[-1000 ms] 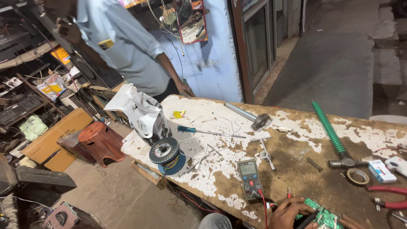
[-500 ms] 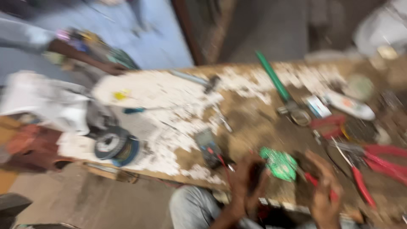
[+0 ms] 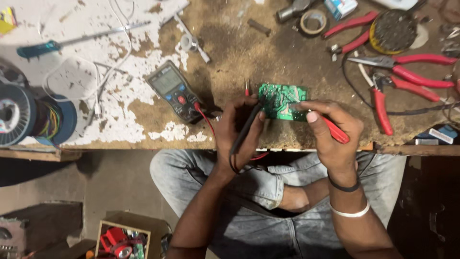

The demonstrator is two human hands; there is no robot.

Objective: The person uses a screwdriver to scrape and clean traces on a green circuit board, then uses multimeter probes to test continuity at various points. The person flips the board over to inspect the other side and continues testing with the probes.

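1. The left hand pinches a black probe, its tip on the green circuit board at the table's near edge.
2. The right hand pinches a red probe onto the board, seemingly to test it.
3. The multimeter lies just left, screen facing up for reading.
4. A small white-and-blue box sits far right.

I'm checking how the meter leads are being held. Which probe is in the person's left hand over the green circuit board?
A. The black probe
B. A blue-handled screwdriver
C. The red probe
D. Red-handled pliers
A: the left hand grips the black probe, its tip on the green circuit board, while the right hand holds the red probe.
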